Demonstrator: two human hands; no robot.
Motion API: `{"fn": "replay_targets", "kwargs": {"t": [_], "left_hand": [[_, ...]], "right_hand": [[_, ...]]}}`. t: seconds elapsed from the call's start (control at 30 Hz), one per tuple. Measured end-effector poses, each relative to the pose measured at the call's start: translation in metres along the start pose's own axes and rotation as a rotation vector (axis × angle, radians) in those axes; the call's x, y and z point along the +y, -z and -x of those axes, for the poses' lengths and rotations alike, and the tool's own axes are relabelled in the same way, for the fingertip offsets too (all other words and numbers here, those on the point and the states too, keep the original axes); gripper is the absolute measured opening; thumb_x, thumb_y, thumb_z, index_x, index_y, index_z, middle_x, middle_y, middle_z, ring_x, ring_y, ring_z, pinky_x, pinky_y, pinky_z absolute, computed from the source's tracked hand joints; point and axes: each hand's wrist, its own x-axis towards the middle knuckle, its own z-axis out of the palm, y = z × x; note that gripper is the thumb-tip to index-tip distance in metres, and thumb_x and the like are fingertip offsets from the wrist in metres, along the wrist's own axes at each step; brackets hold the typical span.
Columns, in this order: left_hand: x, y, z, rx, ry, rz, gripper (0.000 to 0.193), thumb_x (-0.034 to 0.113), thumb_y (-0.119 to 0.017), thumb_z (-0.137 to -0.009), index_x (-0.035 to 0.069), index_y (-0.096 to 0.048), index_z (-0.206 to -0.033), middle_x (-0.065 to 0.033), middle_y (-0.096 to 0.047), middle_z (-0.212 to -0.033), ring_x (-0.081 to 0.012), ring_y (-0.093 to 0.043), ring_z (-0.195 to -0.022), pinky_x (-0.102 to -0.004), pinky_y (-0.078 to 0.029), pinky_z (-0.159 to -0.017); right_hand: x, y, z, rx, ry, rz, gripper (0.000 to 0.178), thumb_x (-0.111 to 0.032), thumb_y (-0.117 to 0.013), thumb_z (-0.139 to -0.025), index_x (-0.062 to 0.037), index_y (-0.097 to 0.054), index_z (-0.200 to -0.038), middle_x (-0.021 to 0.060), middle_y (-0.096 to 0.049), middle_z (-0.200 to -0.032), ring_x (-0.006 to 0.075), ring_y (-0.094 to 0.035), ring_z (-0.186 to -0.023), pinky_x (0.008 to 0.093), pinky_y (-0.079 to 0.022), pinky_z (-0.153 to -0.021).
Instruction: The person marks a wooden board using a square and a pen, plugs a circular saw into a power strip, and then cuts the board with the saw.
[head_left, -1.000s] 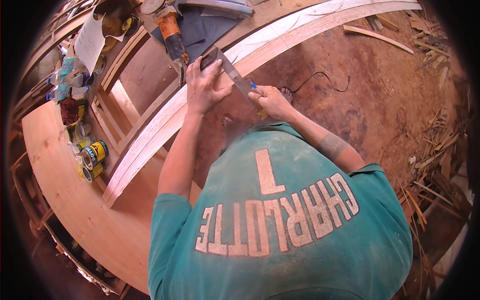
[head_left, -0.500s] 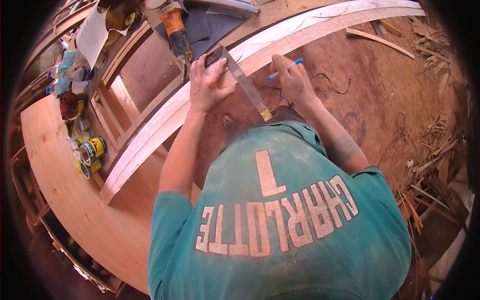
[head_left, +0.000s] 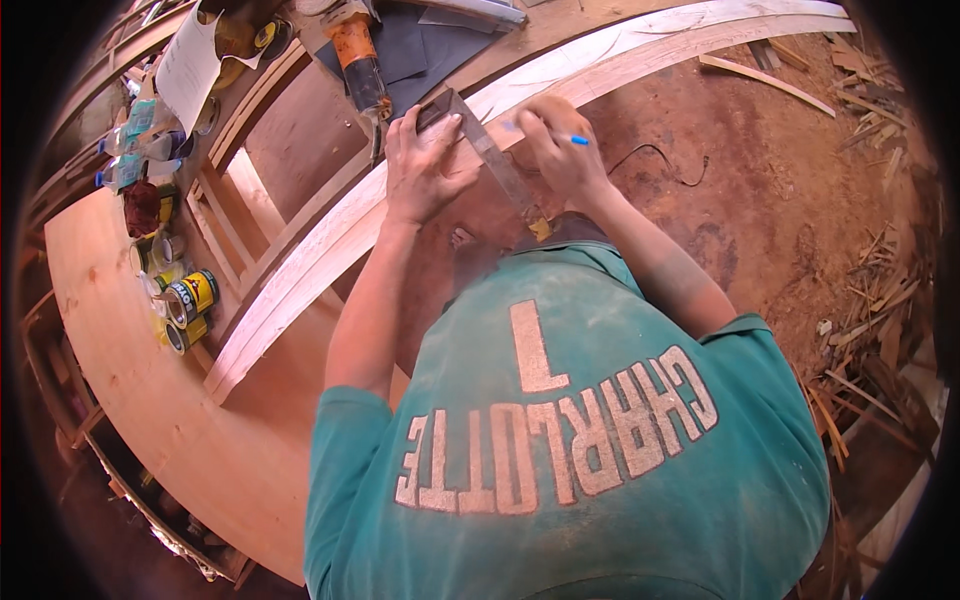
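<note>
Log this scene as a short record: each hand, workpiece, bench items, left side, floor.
Left hand: holds a metal square near its corner, over the workpiece
Right hand: holds a blue pen, right of the square's blade
Workpiece: long curved pale wooden piece
Bench items: orange-and-black power tool, dark sheets
Left side: yellow-and-black can
Floor: wood scraps at right

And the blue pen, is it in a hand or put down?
In the right hand: one end of the blue pen sticks out of the grip.
</note>
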Motion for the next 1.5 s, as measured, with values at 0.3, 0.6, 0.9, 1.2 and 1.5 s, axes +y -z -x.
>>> {"fn": "replay_targets", "kwargs": {"t": [0.3,0.6,0.9,1.2,1.5], "left_hand": [[0.001,0.000,-0.001,-0.013,0.000,-0.022,0.075,0.035,-0.087,-0.062,0.022,-0.072,-0.134,-0.0266,-0.043,-0.149,-0.0465,-0.043,-0.134,-0.0537,-0.037,-0.116],[0.002,0.000,-0.003,0.001,-0.012,-0.013,0.076,0.035,-0.088,-0.061,0.021,-0.072,-0.134,-0.0262,-0.044,-0.149,-0.0466,-0.043,-0.134,-0.0537,-0.038,-0.116],[-0.001,-0.002,0.000,-0.019,0.002,-0.028,0.077,0.037,-0.087,-0.061,0.023,-0.071,-0.135,-0.0260,-0.042,-0.150,-0.0474,-0.041,-0.134,-0.0545,-0.036,-0.117],[-0.005,-0.005,0.000,-0.032,-0.010,-0.023,0.075,0.040,-0.085,-0.065,0.025,-0.070,-0.136,-0.0264,-0.040,-0.150,-0.0486,-0.037,-0.136,-0.0569,-0.035,-0.115],[-0.003,-0.007,0.004,-0.032,0.015,0.001,0.076,0.040,-0.086,-0.063,0.026,-0.070,-0.136,-0.0244,-0.039,-0.151,-0.0482,-0.037,-0.136,-0.0561,-0.035,-0.115]], "right_hand": [[0.013,-0.006,0.055,-0.061,-0.287,-0.013,0.023,-0.016,-0.053,-0.103,-0.0012,-0.069,-0.113,0.0212,-0.069,-0.110,0.0380,-0.066,-0.100,0.0451,-0.052,-0.090],[0.011,-0.009,0.057,-0.159,-0.187,-0.139,0.036,-0.016,-0.048,-0.108,-0.0016,-0.063,-0.137,0.0185,-0.074,-0.118,0.0200,-0.071,-0.106,0.0341,-0.055,-0.091],[-0.002,0.010,0.033,0.126,-0.159,-0.124,0.033,-0.020,-0.042,-0.107,0.0011,-0.065,-0.117,0.0212,-0.063,-0.103,0.0410,-0.062,-0.099,0.0462,-0.052,-0.085],[0.000,-0.026,-0.039,-0.050,-0.003,-0.138,0.017,-0.013,-0.073,-0.093,0.0009,-0.071,-0.103,0.0130,-0.077,-0.092,0.0178,-0.076,-0.088,0.0323,-0.058,-0.074],[-0.002,-0.026,-0.028,-0.122,0.083,0.152,0.013,-0.011,-0.073,-0.089,0.0000,-0.071,-0.096,0.0204,-0.072,-0.085,0.0353,-0.073,-0.077,0.0382,-0.056,-0.069]]}}
